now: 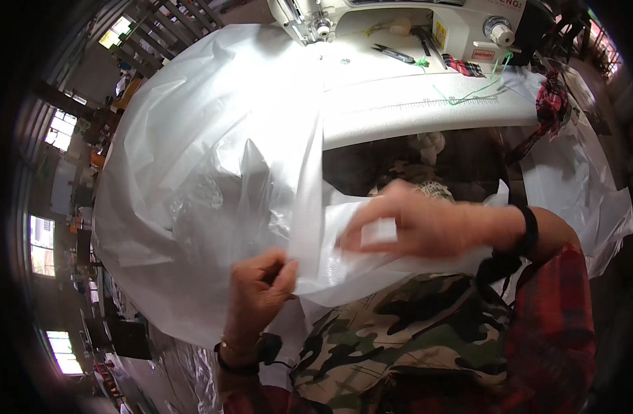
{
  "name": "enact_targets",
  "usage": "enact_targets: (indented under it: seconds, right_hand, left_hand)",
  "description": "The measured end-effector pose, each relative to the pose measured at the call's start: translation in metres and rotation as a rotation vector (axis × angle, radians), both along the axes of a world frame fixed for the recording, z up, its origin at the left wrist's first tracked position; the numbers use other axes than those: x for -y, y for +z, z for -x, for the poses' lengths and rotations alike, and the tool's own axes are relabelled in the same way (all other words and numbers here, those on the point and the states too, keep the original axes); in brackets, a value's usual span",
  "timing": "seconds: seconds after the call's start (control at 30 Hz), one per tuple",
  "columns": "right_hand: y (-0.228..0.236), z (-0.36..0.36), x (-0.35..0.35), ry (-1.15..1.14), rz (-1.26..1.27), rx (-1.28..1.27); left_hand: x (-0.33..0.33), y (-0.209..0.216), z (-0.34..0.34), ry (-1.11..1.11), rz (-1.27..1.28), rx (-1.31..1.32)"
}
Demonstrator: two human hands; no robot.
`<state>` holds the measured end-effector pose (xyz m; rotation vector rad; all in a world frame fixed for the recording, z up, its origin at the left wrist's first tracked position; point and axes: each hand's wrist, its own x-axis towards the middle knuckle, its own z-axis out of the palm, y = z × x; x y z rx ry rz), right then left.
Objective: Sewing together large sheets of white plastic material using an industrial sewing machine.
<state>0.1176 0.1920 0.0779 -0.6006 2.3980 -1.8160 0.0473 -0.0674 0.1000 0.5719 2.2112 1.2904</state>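
Note:
A large white, slightly see-through plastic-like sheet [192, 186] spreads over the left side of the sewing table and hangs toward my lap. A folded strip [307, 207] runs along its edge from beneath the machine's needle area down to my hands. My left hand [258, 293] pinches this edge at the strip's lower end, thumb against fingers. To the right of the strip, my right hand [416, 224] is over another part of the sheet, smeared by motion. Its thumb and fingers curve toward each other, but whether they grip the sheet is unclear.
A white sewing machine [399, 17] stands at the back. On its bed [413, 96] lie thread snips [394, 53], green thread [461, 102] and a plaid scrap [465, 67]. A red plaid cloth bundle [552, 103] hangs at the right, beside more white sheeting [571, 172].

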Motion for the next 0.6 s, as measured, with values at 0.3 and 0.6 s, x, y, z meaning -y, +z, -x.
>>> enact_targets:
  seconds: [0.3,0.6]
  right_hand:
    - [-0.084,0.136,0.086,0.468,-0.245,-0.120]
    - [-0.133,0.200,0.173,0.209,-0.360,-0.594]
  left_hand:
    - [-0.012,0.107,0.029,-0.287,0.353,-0.832]
    - [0.001,0.063,0.011,-0.666,0.566,-0.989]
